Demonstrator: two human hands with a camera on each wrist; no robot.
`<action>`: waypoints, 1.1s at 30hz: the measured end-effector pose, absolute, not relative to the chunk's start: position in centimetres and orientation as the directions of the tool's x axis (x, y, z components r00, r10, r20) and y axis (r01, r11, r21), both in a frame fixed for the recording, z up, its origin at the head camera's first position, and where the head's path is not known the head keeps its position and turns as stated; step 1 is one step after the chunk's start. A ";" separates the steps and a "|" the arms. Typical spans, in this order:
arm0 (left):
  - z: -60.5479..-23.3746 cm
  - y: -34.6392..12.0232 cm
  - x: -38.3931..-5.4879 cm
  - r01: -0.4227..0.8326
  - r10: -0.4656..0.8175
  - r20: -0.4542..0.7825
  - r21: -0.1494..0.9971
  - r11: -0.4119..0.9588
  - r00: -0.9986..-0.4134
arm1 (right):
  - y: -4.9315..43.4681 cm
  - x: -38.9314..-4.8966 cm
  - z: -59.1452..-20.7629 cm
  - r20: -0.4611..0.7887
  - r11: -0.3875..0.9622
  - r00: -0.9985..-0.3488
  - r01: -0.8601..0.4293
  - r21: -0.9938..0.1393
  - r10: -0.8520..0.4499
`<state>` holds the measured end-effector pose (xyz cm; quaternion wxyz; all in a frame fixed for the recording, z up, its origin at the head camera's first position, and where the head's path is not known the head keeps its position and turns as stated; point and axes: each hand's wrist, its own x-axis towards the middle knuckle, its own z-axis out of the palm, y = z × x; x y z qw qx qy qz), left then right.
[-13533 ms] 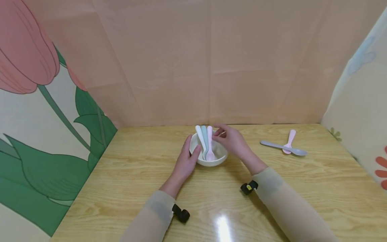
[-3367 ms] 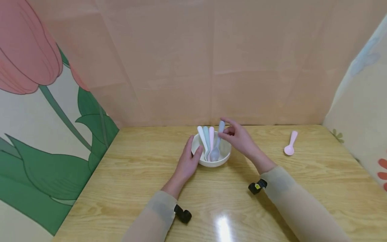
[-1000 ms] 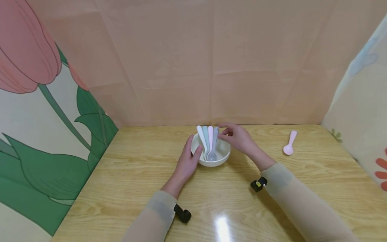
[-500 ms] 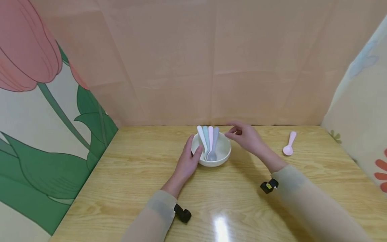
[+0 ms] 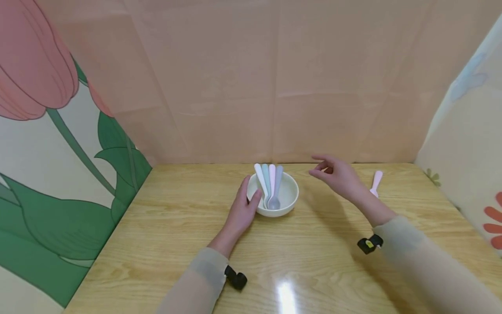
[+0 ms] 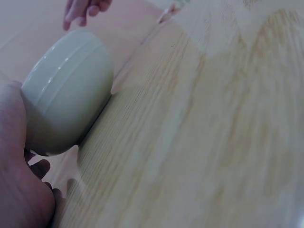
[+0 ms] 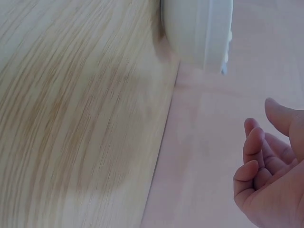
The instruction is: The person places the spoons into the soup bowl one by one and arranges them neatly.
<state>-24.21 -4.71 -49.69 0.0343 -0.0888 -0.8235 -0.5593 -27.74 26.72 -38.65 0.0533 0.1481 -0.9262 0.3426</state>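
Observation:
My left hand holds the white bowl by its left side, thumb at the rim. In the bowl lean a white spoon, a pale blue spoon, a pink spoon and a grey-lavender spoon, handles up over the far rim. To the right of the bowl, my right hand hovers above the table, its fingers loosely bent around nothing. The right wrist view shows this hand apart from the bowl. Past it lies another pink spoon, its bowl end partly hidden by the wrist.
The wooden table ends at a pinkish cloth backdrop just behind the bowl. A panel with printed tulips stands at the left, and a pale printed panel at the right.
The grey-lavender spoon, earlier lying across the pink one on the table, was put into the bowl by my right hand. That hand released it and moved right. My left hand stayed on the bowl.

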 end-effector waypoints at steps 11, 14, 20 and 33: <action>-49.8 -4.6 -24.3 0.188 0.107 0.159 0.912 0.365 -0.981 | 30.2 -26.9 -38.6 0.217 0.739 -0.955 -0.293 -0.606 -0.200; -49.7 -4.5 -24.3 0.187 0.109 0.158 0.911 0.368 -0.981 | 31.2 -26.7 -38.7 0.220 0.745 -0.958 -0.281 -0.605 -0.183; -49.6 -4.6 -24.3 0.188 0.112 0.158 0.912 0.364 -0.981 | 33.2 -26.4 -39.6 0.207 0.736 -0.968 -0.244 -0.632 -0.143; -49.7 -4.6 -24.3 0.188 0.107 0.159 0.911 0.367 -0.981 | 37.7 -26.2 -40.6 0.205 0.764 -0.978 -0.169 -0.623 -0.049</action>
